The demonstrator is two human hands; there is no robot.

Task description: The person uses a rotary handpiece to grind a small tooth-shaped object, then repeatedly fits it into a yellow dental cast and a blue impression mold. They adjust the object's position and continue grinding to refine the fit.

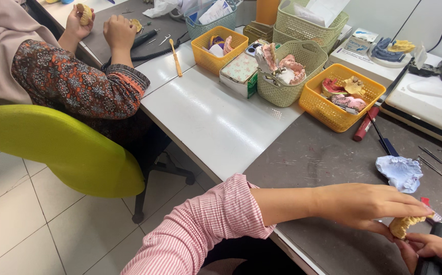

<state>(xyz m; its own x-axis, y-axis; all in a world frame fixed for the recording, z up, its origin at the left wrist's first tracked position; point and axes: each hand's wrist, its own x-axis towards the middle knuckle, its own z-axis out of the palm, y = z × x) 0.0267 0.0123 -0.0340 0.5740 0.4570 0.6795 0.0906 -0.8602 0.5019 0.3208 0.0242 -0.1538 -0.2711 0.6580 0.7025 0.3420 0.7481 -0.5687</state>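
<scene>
In the head view, the left hand (368, 206) reaches across the near edge of the dark surface (323, 153), forearm level in a rolled pink striped sleeve (205, 229), palm down. Its fingers pinch a yellowish dental cast (404, 225) from above, just off the surface near the near right corner. The right hand (432, 252) comes up from below, palm turned upward, fingers wrapped around a black handpiece (437, 249) whose tip stands just beside the cast. A pale blue dental cast (402, 172) lies on the surface just beyond the left hand. Farther back, an orange basket (342, 97) with casts stands by a green basket (289, 71). At the far left corner, a co-worker's hands (99, 25) each hold small yellowish pieces above a second dark mat.
</scene>
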